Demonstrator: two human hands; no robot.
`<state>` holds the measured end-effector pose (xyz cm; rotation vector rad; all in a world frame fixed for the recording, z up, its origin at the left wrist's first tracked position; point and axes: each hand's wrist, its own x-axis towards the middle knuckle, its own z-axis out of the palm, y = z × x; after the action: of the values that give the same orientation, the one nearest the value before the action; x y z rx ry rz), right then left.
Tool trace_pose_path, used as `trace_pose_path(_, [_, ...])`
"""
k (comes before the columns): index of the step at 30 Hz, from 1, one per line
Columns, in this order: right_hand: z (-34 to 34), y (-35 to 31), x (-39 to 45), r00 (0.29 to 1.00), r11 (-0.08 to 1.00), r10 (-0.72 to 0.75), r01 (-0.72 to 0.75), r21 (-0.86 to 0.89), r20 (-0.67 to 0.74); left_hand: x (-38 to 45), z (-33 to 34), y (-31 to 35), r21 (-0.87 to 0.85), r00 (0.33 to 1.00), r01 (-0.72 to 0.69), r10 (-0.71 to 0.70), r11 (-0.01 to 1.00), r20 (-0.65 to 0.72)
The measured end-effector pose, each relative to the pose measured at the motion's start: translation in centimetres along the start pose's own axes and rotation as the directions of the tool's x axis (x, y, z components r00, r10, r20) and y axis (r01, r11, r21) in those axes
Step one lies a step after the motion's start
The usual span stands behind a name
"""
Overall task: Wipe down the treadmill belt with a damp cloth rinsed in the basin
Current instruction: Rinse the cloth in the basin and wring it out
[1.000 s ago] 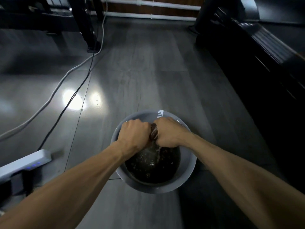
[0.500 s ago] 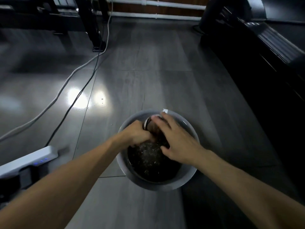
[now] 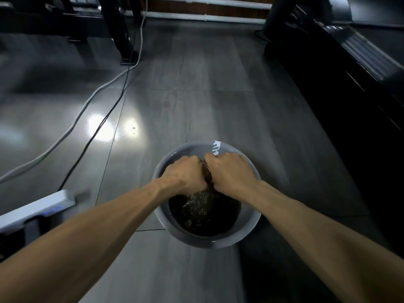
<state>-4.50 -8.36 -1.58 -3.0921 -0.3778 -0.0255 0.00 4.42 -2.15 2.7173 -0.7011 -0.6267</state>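
A grey basin point(image 3: 251, 226) with dark water stands on the floor in front of me. Over it, my left hand point(image 3: 183, 174) and my right hand point(image 3: 231, 174) sit fist to fist, both gripping a twisted brown cloth point(image 3: 207, 174) that shows only as a narrow strip between them. Water runs from the cloth and splashes into the basin. The black treadmill point(image 3: 349, 68) stretches along the right side, its ribbed side rail catching some light.
A white cable point(image 3: 72, 125) and a black cable point(image 3: 102, 121) cross the grey floor at left. A white power strip point(image 3: 37, 208) with blue lights lies at lower left. Black equipment legs point(image 3: 122, 31) stand at the back left.
Half a second ago my right hand had loosened with fingers spread over the cloth; now it grips the cloth again beside my left hand, and water falls into the basin.
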Motion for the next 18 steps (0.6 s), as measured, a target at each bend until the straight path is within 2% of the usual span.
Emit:
trace_pose_path(2, [-0.3, -0.1, 0.3, 0.988, 0.996, 0.084, -0.089, 0.029, 0.126, -0.1, 0.1, 0.1, 0.087, 0.997, 0.048, -0.042, 0.995, -0.069])
trace_pose_path(5, [-0.6, 0.0, 0.7, 0.961, 0.977, 0.148, -0.179, 0.119, 0.236, -0.1, 0.2, 0.2, 0.216, 0.991, 0.065, -0.039, 0.974, -0.125])
trace_pose_path(12, [-0.4, 0.6, 1.8, 0.948, 0.963, 0.145, -0.201, 0.179, 0.282, 0.3, -0.5, 0.0, 0.385, 0.976, 0.007, 0.078, 0.923, -0.203])
trace_pose_path(18, [-0.6, 0.7, 1.8, 0.933, 0.938, 0.16, -0.246, 0.245, 0.324, 0.7, -0.3, -0.1, 0.432, 0.968, -0.025, 0.13, 0.901, -0.214])
